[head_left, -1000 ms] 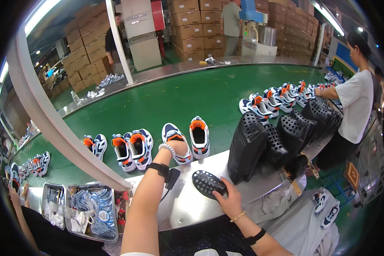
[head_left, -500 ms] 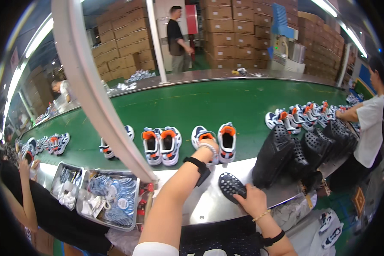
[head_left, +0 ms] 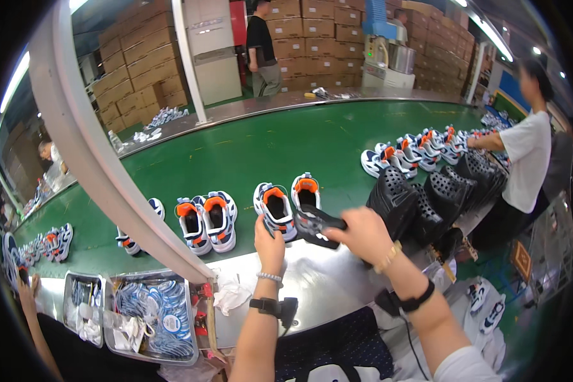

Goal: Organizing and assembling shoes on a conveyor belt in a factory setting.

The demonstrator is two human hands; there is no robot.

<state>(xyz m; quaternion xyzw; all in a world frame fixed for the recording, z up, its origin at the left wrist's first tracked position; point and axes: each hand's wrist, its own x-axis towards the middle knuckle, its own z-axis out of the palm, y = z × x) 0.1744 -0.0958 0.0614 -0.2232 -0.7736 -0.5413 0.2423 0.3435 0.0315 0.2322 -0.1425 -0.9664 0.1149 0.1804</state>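
Note:
In front of me, a pair of white and navy sneakers with orange linings stands on the green belt's near edge. My left hand (head_left: 270, 248) grips the near end of the left sneaker (head_left: 275, 205), with fingers and thumb on either side. My right hand (head_left: 365, 234) holds a black perforated shoe form (head_left: 317, 224), blurred by motion. The form covers the near part of the right sneaker (head_left: 306, 188); whether they touch I cannot tell. More black perforated forms (head_left: 395, 188) stand in a row to the right of my right hand.
Another sneaker pair (head_left: 208, 223) stands left, beside a slanting white post (head_left: 108, 159). Crumpled white paper (head_left: 234, 294) lies on the metal bench (head_left: 299, 286). Trays of blue-white pieces (head_left: 149, 312) sit lower left. A person (head_left: 522, 153) works at right, near more sneakers (head_left: 414, 149).
My left hand has come out of the left sneaker and now grips its near end. My right hand has raised the black form from over the bench to the right sneaker. The view has shifted.

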